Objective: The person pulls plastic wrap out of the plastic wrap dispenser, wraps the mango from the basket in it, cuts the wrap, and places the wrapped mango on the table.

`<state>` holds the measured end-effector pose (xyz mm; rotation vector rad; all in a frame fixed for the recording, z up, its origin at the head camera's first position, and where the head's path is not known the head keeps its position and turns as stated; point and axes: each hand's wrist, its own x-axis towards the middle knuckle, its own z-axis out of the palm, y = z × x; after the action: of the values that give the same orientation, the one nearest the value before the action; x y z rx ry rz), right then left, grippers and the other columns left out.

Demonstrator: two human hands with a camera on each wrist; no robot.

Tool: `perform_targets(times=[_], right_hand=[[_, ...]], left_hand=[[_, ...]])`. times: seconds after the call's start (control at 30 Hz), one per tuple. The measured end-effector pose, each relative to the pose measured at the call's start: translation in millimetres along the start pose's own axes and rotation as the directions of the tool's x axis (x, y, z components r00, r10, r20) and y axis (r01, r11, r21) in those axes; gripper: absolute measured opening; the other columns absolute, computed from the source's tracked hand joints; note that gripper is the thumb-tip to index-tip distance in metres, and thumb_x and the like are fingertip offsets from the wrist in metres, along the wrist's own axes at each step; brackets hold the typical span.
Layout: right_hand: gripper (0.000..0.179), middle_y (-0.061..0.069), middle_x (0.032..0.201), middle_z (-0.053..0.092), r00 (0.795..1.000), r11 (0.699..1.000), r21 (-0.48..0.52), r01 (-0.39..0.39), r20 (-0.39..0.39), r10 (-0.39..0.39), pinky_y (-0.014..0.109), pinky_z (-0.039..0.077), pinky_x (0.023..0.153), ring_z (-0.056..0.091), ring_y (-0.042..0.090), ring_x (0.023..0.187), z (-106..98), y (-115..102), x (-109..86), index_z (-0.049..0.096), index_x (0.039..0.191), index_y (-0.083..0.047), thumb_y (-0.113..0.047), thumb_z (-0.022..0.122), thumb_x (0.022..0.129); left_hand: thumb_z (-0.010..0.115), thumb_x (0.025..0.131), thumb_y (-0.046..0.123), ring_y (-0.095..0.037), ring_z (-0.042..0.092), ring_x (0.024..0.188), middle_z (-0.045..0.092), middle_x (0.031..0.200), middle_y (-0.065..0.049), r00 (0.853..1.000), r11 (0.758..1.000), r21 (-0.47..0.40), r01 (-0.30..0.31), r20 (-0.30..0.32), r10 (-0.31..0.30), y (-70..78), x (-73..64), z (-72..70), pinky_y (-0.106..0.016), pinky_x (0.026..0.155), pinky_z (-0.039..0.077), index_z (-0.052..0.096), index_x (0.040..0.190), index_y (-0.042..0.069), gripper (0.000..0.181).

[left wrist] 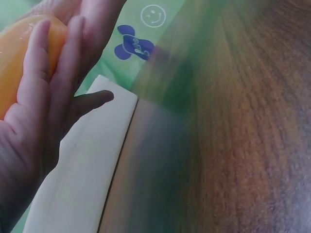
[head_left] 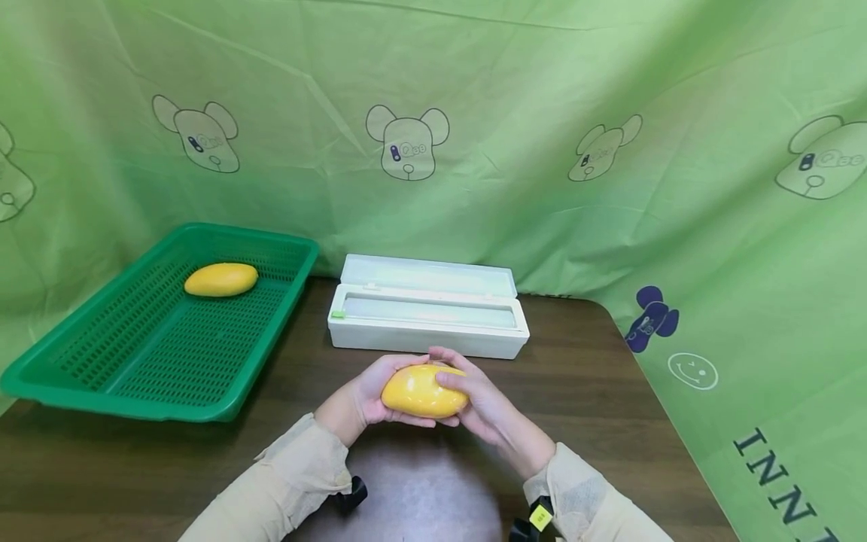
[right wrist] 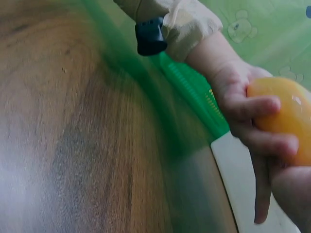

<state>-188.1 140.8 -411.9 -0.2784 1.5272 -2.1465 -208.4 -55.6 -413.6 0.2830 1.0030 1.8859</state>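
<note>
"Where do you have the yellow mango (head_left: pixel 424 391)?"

"You have it between both hands, its glossy skin catching the light. Your left hand (head_left: pixel 370 393) cups the end on its own side; your right hand (head_left: pixel 484 401) holds the other end."

"How do your fingers lie?"

"On the left, your thumb runs along the mango's far edge and fingers show beneath its near edge. The right wrist view shows two of those left fingers bent onto the skin, and one finger (right wrist: pixel 262 194) sticking out straight, away from it. Your right thumb presses on top, while other fingers reach round the far side. Neither hand is spread wide; each is closed only as far as the fruit allows."

"What is just beyond your fingertips?"

"A white box (head_left: pixel 427 340), lengthwise across from you, its pale lid (head_left: pixel 430 276) raised at the back."

"And off to the left of your fingers?"

"A green basket (head_left: pixel 183 354), well apart from them, with a second mango (head_left: pixel 221 279) lying in its far part. Under your hands is the dark wooden table (head_left: pixel 596 376); past the box hangs a green curtain (head_left: pixel 501 75)."
</note>
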Motion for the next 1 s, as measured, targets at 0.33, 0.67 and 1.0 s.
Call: perform_targets(times=[0.33, 0.67, 1.0], right_hand=[[0.103, 0.011, 0.142, 0.041, 0.959, 0.994, -0.084, 0.064, 0.282, -0.038, 0.033, 0.052, 0.091, 0.050, 0.028, 0.119, -22.3, -4.7, 2.4, 0.017, 0.161, -0.013, -0.005, 0.082, 0.081], [0.085, 0.010, 0.144, 0.035, 0.857, 0.989, -0.134, 0.065, 0.515, 0.013, 0.036, 0.056, 0.090, 0.057, 0.025, 0.114, -41.8, -12.6, -0.8, 0.034, 0.154, -0.030, -0.001, 0.079, 0.088], [0.078, 0.003, 0.153, 0.031, 0.791, 0.994, -0.008, 0.105, 0.607, -0.078, 0.032, 0.052, 0.094, 0.059, 0.019, 0.112, -40.7, -14.6, 3.3, 0.023, 0.160, -0.029, -0.002, 0.061, 0.098]], left_hand=[[0.034, 0.105, 0.037, -0.032, 0.071, 0.094, 0.061, 0.110, -0.014, 0.994, 1.000, 0.000, -0.001, -0.105, 0.001, 3.9, -2.7, 0.7, -0.033, 0.072, 0.061, 0.046, 0.129, 0.010, 0.038], [0.037, 0.103, 0.038, -0.026, 0.070, 0.089, 0.061, 0.107, -0.012, 0.996, 1.000, 0.009, 0.021, -0.093, -0.020, 2.4, -3.5, 0.1, -0.031, 0.070, 0.061, 0.049, 0.125, 0.008, 0.039], [0.036, 0.105, 0.037, -0.033, 0.071, 0.097, 0.062, 0.115, -0.018, 0.998, 0.995, -0.101, 0.021, 0.066, -0.014, 6.3, -5.2, 0.7, -0.031, 0.074, 0.061, 0.044, 0.132, 0.006, 0.042]])
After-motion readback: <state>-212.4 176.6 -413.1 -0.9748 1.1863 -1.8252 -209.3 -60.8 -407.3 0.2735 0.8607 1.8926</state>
